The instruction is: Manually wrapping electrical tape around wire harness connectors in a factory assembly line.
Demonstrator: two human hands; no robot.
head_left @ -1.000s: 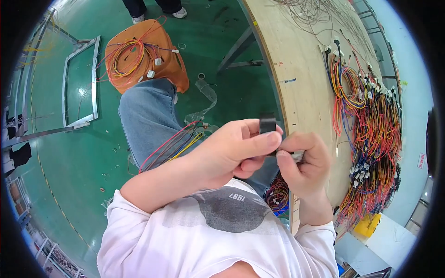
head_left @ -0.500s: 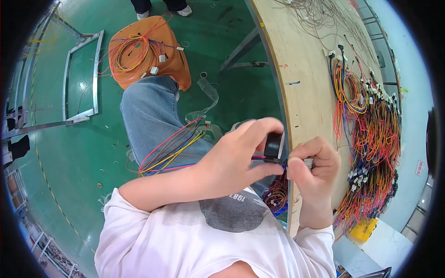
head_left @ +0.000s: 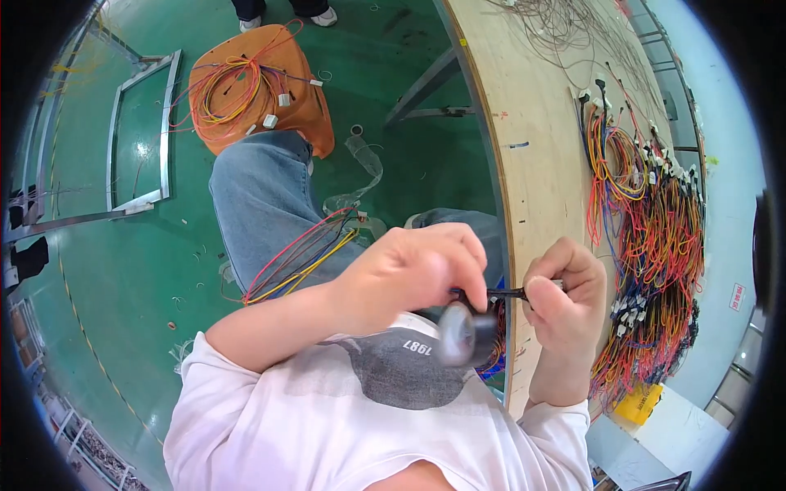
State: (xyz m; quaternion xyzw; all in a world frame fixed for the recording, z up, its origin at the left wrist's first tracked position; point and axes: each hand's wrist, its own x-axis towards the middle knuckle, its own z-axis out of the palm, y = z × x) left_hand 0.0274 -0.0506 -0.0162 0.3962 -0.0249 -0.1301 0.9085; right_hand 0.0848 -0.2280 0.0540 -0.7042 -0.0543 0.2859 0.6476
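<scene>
Beside the counter (head_left: 536, 180), the tape (head_left: 457, 337) has swung from above the wires (head_left: 506, 293) to below, apparently wrapping them, the right hand (head_left: 565, 301) clasping them, the left hand (head_left: 430, 268) at the tape, grip unclear.

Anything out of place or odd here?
Yes: a crumpled clear strip lies loose on the green floor beside the person's leg, near a small ring. Looks like discarded waste rather than stowed material.
</scene>
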